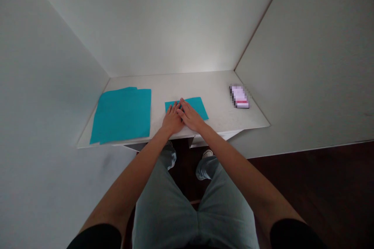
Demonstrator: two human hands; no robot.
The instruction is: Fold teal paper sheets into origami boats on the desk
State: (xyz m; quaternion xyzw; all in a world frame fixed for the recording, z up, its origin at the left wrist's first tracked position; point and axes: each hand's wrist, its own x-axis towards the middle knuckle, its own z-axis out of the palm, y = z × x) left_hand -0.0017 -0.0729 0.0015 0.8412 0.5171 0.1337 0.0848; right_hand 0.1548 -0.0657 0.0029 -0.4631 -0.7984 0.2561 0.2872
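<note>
A small teal rectangle (198,106), which looks like a folded sheet of cloth or paper, lies flat near the front edge of the white table. My left hand (173,120) rests palm down on its left part, fingers stretched out. Beside it, my right hand (190,116) lies flat on the middle of the piece, its fingertips meeting those of the left. Both hands are open, and they cover much of the piece's lower left. To the left, larger teal sheets (124,114) lie stacked with slightly uneven edges.
At the table's right end lies a phone (240,96), its screen lit and blurred out. White walls close in the table (187,81) at the back and both sides. My legs are below the front edge, near a white panel (201,140) under the tabletop.
</note>
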